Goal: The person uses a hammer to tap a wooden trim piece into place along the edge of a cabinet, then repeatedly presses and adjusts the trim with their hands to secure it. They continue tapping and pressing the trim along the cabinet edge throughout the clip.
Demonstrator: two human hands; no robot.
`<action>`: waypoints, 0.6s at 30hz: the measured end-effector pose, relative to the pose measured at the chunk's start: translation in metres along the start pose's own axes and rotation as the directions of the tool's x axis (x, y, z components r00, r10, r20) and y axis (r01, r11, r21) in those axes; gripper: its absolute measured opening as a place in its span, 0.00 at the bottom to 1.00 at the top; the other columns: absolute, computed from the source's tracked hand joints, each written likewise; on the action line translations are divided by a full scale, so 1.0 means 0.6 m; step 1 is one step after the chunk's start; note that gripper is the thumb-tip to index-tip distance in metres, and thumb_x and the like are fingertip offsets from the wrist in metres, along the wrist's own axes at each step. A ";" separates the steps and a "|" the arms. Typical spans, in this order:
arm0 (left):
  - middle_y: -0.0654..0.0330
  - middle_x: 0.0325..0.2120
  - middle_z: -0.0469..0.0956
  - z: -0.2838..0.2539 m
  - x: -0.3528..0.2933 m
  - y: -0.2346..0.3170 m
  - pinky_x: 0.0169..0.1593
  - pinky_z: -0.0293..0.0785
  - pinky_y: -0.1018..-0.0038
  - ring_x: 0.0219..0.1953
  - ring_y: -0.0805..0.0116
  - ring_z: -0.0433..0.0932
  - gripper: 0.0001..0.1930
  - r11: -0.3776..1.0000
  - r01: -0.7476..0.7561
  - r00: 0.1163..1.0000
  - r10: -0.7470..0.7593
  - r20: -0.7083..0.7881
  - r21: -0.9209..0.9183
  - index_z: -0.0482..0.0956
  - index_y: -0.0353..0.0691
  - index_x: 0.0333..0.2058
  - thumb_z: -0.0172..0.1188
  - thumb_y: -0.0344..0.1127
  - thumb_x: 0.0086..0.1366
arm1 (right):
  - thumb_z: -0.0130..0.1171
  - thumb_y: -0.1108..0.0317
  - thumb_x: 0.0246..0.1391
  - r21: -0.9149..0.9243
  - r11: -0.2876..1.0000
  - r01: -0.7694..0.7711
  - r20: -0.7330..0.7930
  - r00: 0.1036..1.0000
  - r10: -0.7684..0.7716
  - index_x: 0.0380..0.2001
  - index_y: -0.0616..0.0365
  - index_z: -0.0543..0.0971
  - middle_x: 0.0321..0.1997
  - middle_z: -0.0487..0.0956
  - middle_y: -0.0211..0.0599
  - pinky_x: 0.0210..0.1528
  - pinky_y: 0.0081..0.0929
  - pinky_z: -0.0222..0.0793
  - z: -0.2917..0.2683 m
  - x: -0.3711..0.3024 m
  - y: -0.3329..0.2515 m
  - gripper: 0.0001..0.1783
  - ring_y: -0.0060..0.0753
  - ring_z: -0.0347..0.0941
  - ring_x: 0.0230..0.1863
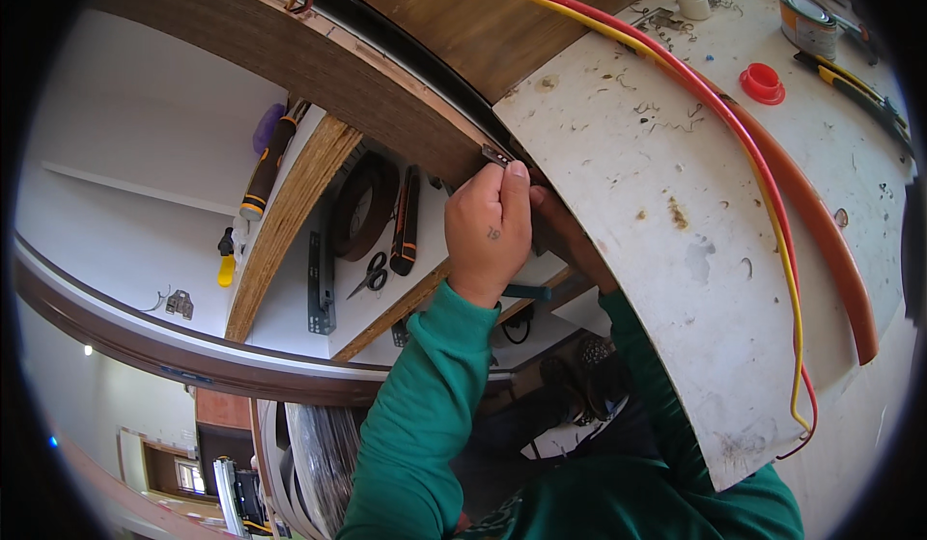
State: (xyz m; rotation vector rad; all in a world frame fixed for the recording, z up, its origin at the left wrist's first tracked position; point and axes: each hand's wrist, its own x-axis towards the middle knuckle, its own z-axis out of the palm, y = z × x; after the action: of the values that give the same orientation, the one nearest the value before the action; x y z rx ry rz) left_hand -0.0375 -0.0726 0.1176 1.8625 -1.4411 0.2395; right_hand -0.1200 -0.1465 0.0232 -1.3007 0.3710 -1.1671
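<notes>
My left hand is closed at the dark wooden rail, pinching a small dark metal piece with light spots between thumb and fingers. The piece lies against the rail beside the corner of a white board. My right hand reaches up from beneath that board, its fingertips close to my left hand. The board's edge covers much of it, so I cannot make out whether it grips anything. Both arms wear green sleeves.
Red and yellow wires cross the board beside an orange-brown tube. A red cap, a tin and a cutter lie further right. Inside the cabinet are scissors, a brown roll and a black-orange tool.
</notes>
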 end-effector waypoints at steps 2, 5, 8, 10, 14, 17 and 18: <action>0.53 0.22 0.83 -0.001 0.002 -0.003 0.32 0.76 0.62 0.26 0.50 0.82 0.17 1.000 -0.007 1.000 0.007 0.003 0.003 0.76 0.34 0.26 0.53 0.37 0.76 | 0.68 0.62 0.62 -0.027 1.000 -0.004 0.006 1.000 0.004 0.52 0.57 0.85 0.48 0.86 0.38 0.56 0.32 0.75 0.000 0.000 0.000 0.18 0.32 0.81 0.50; 0.53 0.22 0.83 -0.001 0.002 -0.005 0.32 0.76 0.62 0.26 0.51 0.83 0.17 1.000 -0.002 1.000 0.002 0.007 -0.023 0.76 0.34 0.26 0.54 0.37 0.76 | 0.69 0.62 0.61 -0.005 1.000 0.010 -0.024 1.000 -0.011 0.51 0.57 0.85 0.48 0.87 0.37 0.56 0.32 0.75 0.006 0.001 0.004 0.17 0.33 0.81 0.49; 0.53 0.22 0.83 -0.002 0.002 -0.007 0.32 0.76 0.62 0.26 0.52 0.83 0.17 1.000 -0.002 1.000 0.003 0.009 -0.028 0.76 0.34 0.26 0.54 0.37 0.76 | 0.70 0.62 0.61 0.051 0.997 0.052 -0.070 0.996 -0.049 0.51 0.57 0.86 0.47 0.87 0.37 0.55 0.32 0.75 0.018 0.004 0.006 0.17 0.33 0.81 0.49; 0.55 0.20 0.81 -0.002 0.003 -0.009 0.30 0.74 0.66 0.24 0.60 0.80 0.18 0.999 -0.019 1.000 0.019 -0.004 -0.037 0.77 0.34 0.26 0.54 0.37 0.76 | 0.70 0.62 0.61 0.061 0.996 0.068 -0.071 0.995 -0.064 0.50 0.57 0.86 0.47 0.87 0.37 0.55 0.32 0.74 0.021 0.003 0.004 0.17 0.33 0.81 0.48; 0.58 0.18 0.78 0.001 0.005 -0.014 0.26 0.69 0.73 0.20 0.73 0.75 0.19 0.997 -0.052 0.998 0.051 -0.037 -0.049 0.77 0.32 0.26 0.54 0.37 0.76 | 0.68 0.62 0.63 -0.062 0.995 0.080 -0.055 0.995 -0.083 0.50 0.57 0.86 0.47 0.87 0.37 0.54 0.33 0.74 0.019 0.000 -0.005 0.16 0.34 0.81 0.47; 0.57 0.18 0.79 0.002 0.005 -0.015 0.27 0.69 0.73 0.20 0.73 0.76 0.18 0.998 -0.044 0.998 0.041 -0.046 -0.049 0.78 0.32 0.26 0.54 0.38 0.76 | 0.67 0.62 0.63 -0.100 0.988 0.115 -0.058 0.991 -0.121 0.49 0.57 0.86 0.47 0.87 0.37 0.54 0.33 0.74 0.019 -0.001 -0.007 0.15 0.34 0.81 0.47; 0.57 0.18 0.79 0.002 0.006 -0.015 0.27 0.70 0.73 0.20 0.73 0.76 0.18 0.998 -0.040 0.998 0.038 -0.048 -0.044 0.78 0.32 0.27 0.55 0.38 0.76 | 0.67 0.62 0.64 -0.118 0.985 0.123 -0.058 0.990 -0.130 0.49 0.57 0.86 0.47 0.87 0.37 0.53 0.33 0.74 0.020 0.000 -0.006 0.15 0.34 0.81 0.47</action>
State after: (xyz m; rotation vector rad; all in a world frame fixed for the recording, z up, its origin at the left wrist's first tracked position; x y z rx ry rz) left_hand -0.0285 -0.0754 0.1147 1.7826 -1.4405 0.2656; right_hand -0.1122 -0.1392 0.0301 -1.4039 0.4130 -1.3140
